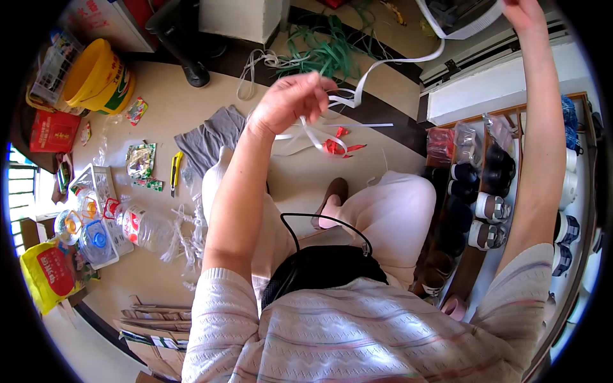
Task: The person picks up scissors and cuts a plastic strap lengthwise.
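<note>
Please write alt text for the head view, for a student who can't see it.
A person sits with left hand and right hand outstretched, holding a curling white strap. Tangled green straps lie on the floor ahead, with plastic bottles to the left and shoes to the right.

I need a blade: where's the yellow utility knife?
In the head view, the knife lies on the tan floor left of centre, between grey cloth and a shiny green packet.
</note>
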Demonstrator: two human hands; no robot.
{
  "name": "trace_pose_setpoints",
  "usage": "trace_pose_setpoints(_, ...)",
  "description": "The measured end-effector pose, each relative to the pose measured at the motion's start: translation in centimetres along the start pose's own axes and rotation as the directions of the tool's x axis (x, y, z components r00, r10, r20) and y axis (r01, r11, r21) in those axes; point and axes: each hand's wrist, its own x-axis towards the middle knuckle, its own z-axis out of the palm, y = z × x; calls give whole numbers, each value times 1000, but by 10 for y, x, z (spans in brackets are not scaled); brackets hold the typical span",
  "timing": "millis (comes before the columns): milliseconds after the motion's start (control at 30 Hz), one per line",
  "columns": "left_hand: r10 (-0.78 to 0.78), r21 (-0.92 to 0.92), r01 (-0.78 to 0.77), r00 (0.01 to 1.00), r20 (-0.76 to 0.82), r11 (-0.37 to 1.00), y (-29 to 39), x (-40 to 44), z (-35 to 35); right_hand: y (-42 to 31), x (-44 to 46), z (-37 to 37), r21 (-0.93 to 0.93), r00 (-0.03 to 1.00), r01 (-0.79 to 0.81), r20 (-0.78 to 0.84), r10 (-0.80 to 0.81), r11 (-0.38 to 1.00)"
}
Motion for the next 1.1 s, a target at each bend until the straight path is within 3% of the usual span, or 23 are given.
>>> trace_pose_setpoints(33, 54, -2, -54, 991, -123, 999, -1, 5, -5, 6, -4, 25, -35, 1000, 20, -1, -20, 999)
trace_pose_setpoints(100, 226, -164, -222, 974, 5, 961, 0, 10, -21, 22, -12, 68, -97, 998, 65, 12, -64, 993)
trace_pose_setpoints(133, 268, -226, -250, 962, 51, 941, -1, 11, -28, 35, -16, 81, -77, 996, 1, 88, 6, 997)
trace_pose_setpoints(200, 352, -268, -322, 933, 69, 908, 0, 15, -27, 79, -40, 125, -165, 996, -87, -46, 81, 982)
trace_pose_setpoints(233, 395, -248, -374, 918, 41, 894, 3, 15, -15, 105, -48, 132, -202, 985, -168, 14, 174, 965)
trace_pose_setpoints(267, 440, -225, -426, 898, 13, 876, 6, 16, -7, 125, -65, 151, -184, 971, -237, -56, 231, 954)
trace_pose_setpoints(367, 257, -131, -233, 943, 213, 964, -1, 18, -3, 189, -78, 162, -39, 943, -331, -1, 331, 943)
trace_pose_setpoints(400, 147, -98, -122, 940, 309, 988, 2, 12, 5, 193, -77, 164, -25, 944, -331, -10, 330, 943)
trace_pose_setpoints(433, 156, -167, -101, 921, 356, 981, 1, 9, 12, 198, -75, 166, -11, 944, -329, -20, 329, 944)
trace_pose_setpoints(500, -4, -45, 24, 919, 395, 999, 0, 4, 6, 198, -61, 159, 12, 962, -272, -40, 272, 962)
trace_pose_setpoints(633, -121, 28, 118, 960, 252, 993, 2, 5, 7, 164, -16, 117, -39, 968, -137, -216, 126, 990)
trace_pose_setpoints(667, -137, 126, 110, 962, 237, 986, 6, 4, 8, 155, 0, 98, -68, 968, -94, -240, 75, 993)
trace_pose_setpoints(833, -177, 141, 145, 952, 251, 979, -1, 11, 8, 85, 49, 8, -125, 937, 75, -331, -112, 989)
trace_pose_setpoints(900, -211, 180, 175, 956, 205, 968, -4, 13, 12, 60, 56, -7, -252, 892, 122, -396, -217, 960)
trace_pose_setpoints(967, -239, 197, 196, 945, 224, 961, -8, 16, 13, 42, 59, -23, -223, 950, 141, -242, -195, 965)
trace_pose_setpoints(1033, -233, 215, 183, 943, 239, 959, -15, 21, 16, 47, 42, -7, -256, 983, 36, -167, -81, 966)
trace_pose_setpoints(1067, -223, 299, 149, 947, 231, 942, -17, 24, 16, 53, 24, 9, -402, 957, -130, -290, 9, 906)
trace_pose_setpoints(1100, -248, 396, 171, 956, 154, 902, -15, 21, 19, 65, 13, 8, -411, 944, -275, -286, 164, 869)
